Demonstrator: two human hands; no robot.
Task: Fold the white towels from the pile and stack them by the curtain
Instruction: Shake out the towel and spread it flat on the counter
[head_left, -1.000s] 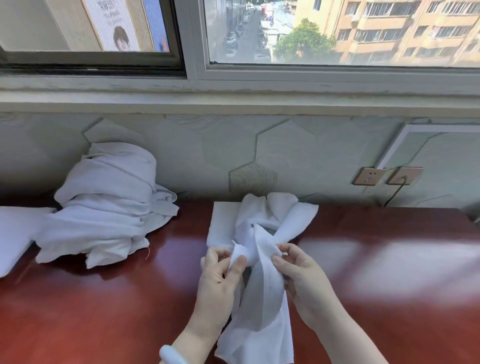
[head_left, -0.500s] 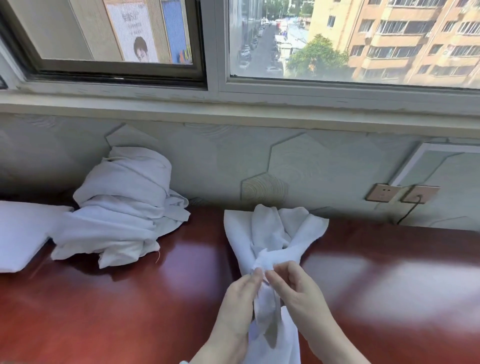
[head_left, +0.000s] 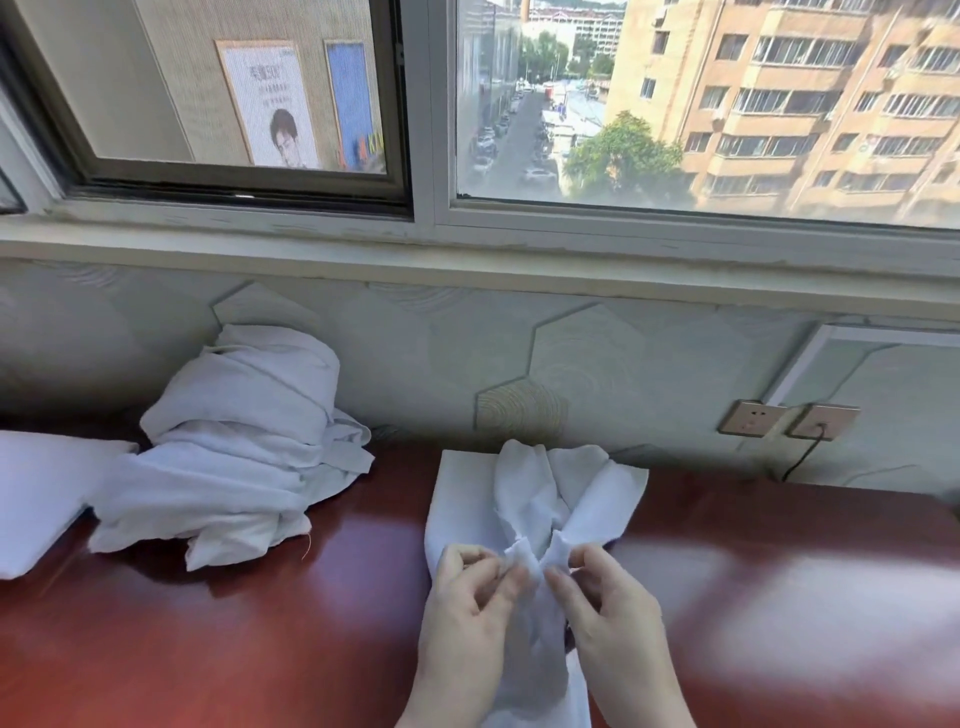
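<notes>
Here, far left: flat white cloth (head_left: 36, 499) | heaped towel pile (head_left: 234, 447) on red-brown table (head_left: 208, 649) | poster (head_left: 270, 104) behind glass — print unreadable | left hand (head_left: 462, 618), right hand (head_left: 613, 623) — each pinching bunched white towel (head_left: 535, 499) at centre | wall sockets (head_left: 784, 418), unlabelled

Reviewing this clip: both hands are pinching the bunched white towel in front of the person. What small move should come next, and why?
Probably draw the hands apart to spread the towel flat. The left hand and right hand pinch the towel close together at its gathered middle, so it lies crumpled on the table and cannot be folded yet. The pile waits at the left.
</notes>
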